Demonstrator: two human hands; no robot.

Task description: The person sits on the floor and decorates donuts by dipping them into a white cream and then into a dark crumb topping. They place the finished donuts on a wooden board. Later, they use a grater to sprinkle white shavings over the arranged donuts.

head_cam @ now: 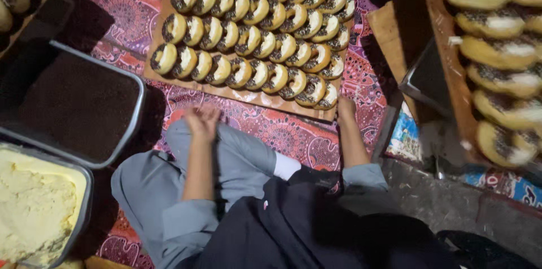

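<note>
Head view shows the left hand (pixel 202 119) blurred above the knee, its grip loose and empty, while the right hand (pixel 345 107) touches the near corner of the board (pixel 169 80) of pastries (pixel 257 32), grip impossible to tell, trays (pixel 132 108) left.

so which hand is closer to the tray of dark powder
Left. The left hand hovers over the knee, just right of the dark powder tray. The right hand is far across, touching the wooden board of pastries.
</note>
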